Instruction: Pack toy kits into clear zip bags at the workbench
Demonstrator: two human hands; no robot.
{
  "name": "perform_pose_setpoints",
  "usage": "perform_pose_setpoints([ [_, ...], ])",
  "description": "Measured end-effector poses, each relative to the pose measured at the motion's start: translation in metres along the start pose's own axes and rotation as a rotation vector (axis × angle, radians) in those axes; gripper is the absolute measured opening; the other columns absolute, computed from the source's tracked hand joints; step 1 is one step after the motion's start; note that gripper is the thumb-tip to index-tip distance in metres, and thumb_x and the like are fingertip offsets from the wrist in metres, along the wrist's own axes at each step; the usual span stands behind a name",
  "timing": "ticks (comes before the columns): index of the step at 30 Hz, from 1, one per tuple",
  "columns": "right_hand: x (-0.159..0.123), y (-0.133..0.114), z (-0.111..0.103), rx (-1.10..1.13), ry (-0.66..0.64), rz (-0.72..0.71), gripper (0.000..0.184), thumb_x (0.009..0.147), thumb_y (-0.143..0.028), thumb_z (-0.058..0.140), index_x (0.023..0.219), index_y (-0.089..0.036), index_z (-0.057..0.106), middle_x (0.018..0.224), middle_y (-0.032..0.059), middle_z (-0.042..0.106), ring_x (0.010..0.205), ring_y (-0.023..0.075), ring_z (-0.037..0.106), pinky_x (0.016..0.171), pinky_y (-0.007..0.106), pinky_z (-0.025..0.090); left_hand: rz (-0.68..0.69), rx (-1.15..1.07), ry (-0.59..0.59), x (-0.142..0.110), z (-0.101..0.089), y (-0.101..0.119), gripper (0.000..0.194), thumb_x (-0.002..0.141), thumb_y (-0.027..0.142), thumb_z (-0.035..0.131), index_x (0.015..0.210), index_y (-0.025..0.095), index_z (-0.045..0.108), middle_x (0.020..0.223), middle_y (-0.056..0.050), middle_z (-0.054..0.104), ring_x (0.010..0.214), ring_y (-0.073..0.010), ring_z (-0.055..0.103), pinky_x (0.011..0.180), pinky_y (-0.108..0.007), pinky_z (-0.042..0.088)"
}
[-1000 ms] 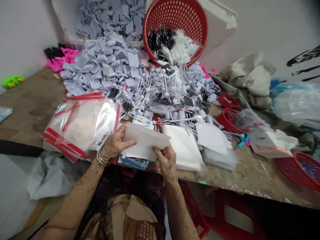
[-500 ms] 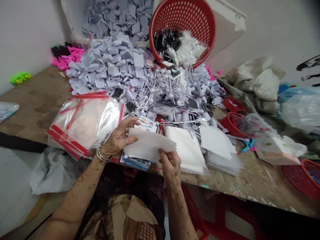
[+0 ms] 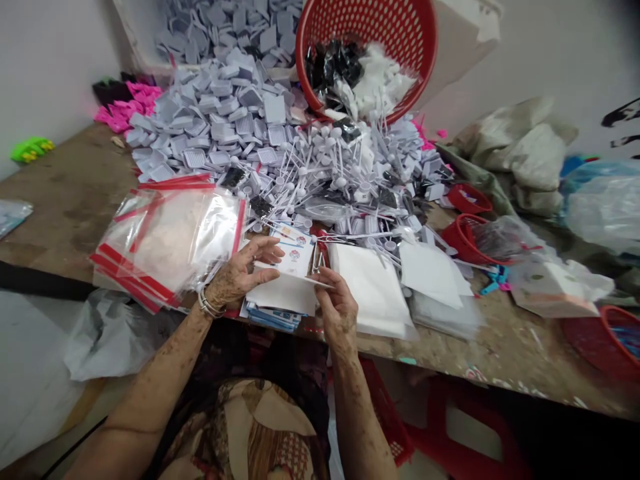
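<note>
Here — white sheet (image 3: 295, 279) between left grip (image 3: 240, 272), spread — and right grip (image 3: 341, 305), pinching its edge

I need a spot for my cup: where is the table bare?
Bare table shows far left, between the green toy and red-edged bags, and front right, between the clear plastic stack and rightmost red basket. The middle is crowded with grey plastic pieces and white paper.
</note>
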State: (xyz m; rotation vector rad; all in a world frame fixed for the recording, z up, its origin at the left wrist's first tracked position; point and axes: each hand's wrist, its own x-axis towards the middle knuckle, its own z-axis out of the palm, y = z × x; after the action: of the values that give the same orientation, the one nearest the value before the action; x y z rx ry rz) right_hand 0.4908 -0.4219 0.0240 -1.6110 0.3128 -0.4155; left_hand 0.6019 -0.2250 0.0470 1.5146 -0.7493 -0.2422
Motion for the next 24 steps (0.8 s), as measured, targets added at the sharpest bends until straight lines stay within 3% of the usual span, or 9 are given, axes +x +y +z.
perform_pose_setpoints([
  [5, 0.01, 0.023, 0.0, -0.018, -0.013, 0.066, 0.03, 0.085, -0.033, 0.062, 0.112, -0.019, 0.063, 0.106, 0.0055, 0.073, 0.096, 0.0206, 0.065, 0.088, 0.034, 0.049, -0.092, 0.106, -0.02, -0.001, -0.007, -0.005, 0.06, 0.083, 0.03, 0.071, 0.136, 0.021, 0.045, 0.121, -0.011, 0.065, 0.114, -0.0242, 0.06, 0.094, -0.037, 0.048],
  [10, 0.014, 0.031, 0.001, -0.101, -0.043, 0.049, 0.033, 0.083, -0.032, 0.062, 0.113, -0.019, 0.061, 0.104, 0.0061, 0.072, 0.094, 0.0212, 0.065, 0.085, 0.035, 0.05, -0.171, 0.287, 0.102, 0.001, 0.001, -0.016, 0.056, 0.084, 0.02, 0.06, 0.137, 0.018, 0.045, 0.119, -0.007, 0.065, 0.101, -0.0208, 0.063, 0.089, -0.034, 0.05],
  [14, 0.014, 0.029, 0.001, -0.147, -0.038, 0.052, 0.043, 0.078, -0.03, 0.065, 0.119, -0.019, 0.058, 0.108, 0.0074, 0.072, 0.094, 0.0223, 0.066, 0.084, 0.036, 0.052, -0.145, 0.305, 0.197, 0.006, 0.007, -0.024, 0.058, 0.082, 0.019, 0.058, 0.138, 0.018, 0.042, 0.124, -0.008, 0.062, 0.091, -0.0176, 0.063, 0.081, -0.031, 0.052],
  [17, 0.013, 0.029, 0.002, -0.128, -0.01, 0.058, 0.053, 0.075, -0.029, 0.067, 0.126, -0.018, 0.053, 0.113, 0.0092, 0.071, 0.098, 0.0238, 0.067, 0.088, 0.039, 0.052, -0.06, 0.37, 0.235, 0.008, 0.01, -0.026, 0.061, 0.083, 0.019, 0.059, 0.141, 0.017, 0.04, 0.132, -0.011, 0.058, 0.104, -0.0201, 0.061, 0.086, -0.033, 0.052],
  [19, 0.011, 0.031, 0.003, -0.121, 0.016, 0.056, 0.057, 0.074, -0.029, 0.068, 0.128, -0.018, 0.051, 0.115, 0.0102, 0.071, 0.103, 0.0248, 0.066, 0.092, 0.042, 0.051, 0.031, 0.476, 0.337, 0.002, 0.013, -0.023, 0.056, 0.086, 0.019, 0.059, 0.139, 0.017, 0.041, 0.134, -0.012, 0.056, 0.109, -0.0209, 0.059, 0.089, -0.034, 0.051],
  [22, 0.01, 0.034, 0.004, -0.123, 0.059, 0.043, 0.059, 0.074, -0.029, 0.069, 0.129, -0.017, 0.05, 0.118, 0.012, 0.07, 0.108, 0.0259, 0.066, 0.098, 0.045, 0.049, 0.189, 0.621, 0.509, -0.021, 0.015, -0.015, 0.033, 0.091, 0.024, 0.058, 0.123, 0.019, 0.053, 0.114, -0.009, 0.064, 0.102, -0.02, 0.061, 0.09, -0.036, 0.05],
  [24, 0.01, 0.035, 0.004, -0.114, 0.07, 0.031, 0.059, 0.076, -0.029, 0.068, 0.13, -0.016, 0.049, 0.119, 0.0135, 0.07, 0.11, 0.0262, 0.065, 0.1, 0.046, 0.047, 0.311, 0.65, 0.489, -0.043, 0.017, -0.012, 0.025, 0.091, 0.032, 0.062, 0.113, 0.02, 0.056, 0.101, -0.006, 0.065, 0.097, -0.0205, 0.061, 0.089, -0.038, 0.05],
])
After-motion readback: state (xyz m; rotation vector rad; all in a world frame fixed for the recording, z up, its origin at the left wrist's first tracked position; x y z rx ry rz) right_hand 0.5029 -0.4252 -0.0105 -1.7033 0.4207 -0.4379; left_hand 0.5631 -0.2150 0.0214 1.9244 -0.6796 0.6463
